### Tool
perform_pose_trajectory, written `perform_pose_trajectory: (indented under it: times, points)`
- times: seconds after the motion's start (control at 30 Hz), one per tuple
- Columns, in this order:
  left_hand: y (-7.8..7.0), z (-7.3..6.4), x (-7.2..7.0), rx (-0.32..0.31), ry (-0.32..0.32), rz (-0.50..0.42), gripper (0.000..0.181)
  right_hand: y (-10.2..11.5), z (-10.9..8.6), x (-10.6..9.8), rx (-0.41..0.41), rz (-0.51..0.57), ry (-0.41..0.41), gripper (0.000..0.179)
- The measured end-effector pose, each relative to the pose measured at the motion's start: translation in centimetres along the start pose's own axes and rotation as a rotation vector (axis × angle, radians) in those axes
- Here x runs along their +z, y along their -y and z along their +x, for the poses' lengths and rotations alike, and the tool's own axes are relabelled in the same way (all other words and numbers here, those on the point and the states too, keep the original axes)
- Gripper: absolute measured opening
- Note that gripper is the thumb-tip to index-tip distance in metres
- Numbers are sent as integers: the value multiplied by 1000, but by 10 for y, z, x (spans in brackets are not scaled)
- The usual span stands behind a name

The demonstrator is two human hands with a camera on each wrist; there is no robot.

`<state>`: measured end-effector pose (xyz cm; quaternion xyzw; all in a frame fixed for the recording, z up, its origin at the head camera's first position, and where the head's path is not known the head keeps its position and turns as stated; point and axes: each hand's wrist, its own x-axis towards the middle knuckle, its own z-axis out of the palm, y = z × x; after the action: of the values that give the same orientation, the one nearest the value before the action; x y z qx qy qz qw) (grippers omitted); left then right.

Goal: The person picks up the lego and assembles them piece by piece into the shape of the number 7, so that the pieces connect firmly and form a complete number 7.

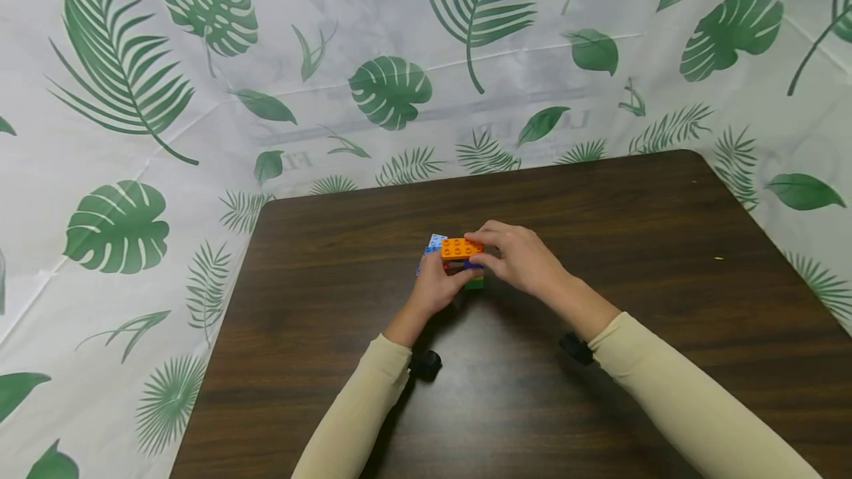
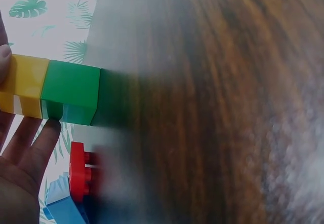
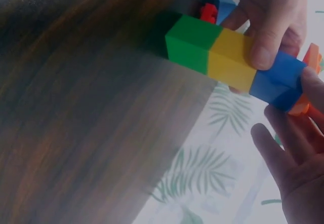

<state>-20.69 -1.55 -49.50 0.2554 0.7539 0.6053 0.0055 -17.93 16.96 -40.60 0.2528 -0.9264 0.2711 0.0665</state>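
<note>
A stack of toy building bricks stands upright on the table. Its green brick point(image 2: 71, 93) is lowest, then a yellow brick point(image 3: 231, 59) and a blue brick point(image 3: 277, 83), with a wider orange brick point(image 1: 458, 248) on top. My left hand point(image 1: 435, 287) grips the stack, its thumb across the yellow and blue bricks in the right wrist view. From the right side, my right hand point(image 1: 522, 257) pinches the end of the orange brick, thumb close to the blue one. Part of the stack is hidden behind my fingers.
Just left of the stack lie a red brick point(image 2: 77, 171) and blue bricks point(image 2: 67, 203), partly behind my left hand in the head view. The dark wooden table point(image 1: 506, 405) has its far edge against a white leaf-patterned sheet point(image 1: 306, 117).
</note>
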Motion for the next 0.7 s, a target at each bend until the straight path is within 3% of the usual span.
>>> perform_pose_trajectory:
  times: [0.7]
  points:
    - [-2, -1, 2, -25, 20, 25, 36, -4, -5, 6, -22, 10, -48, 44]
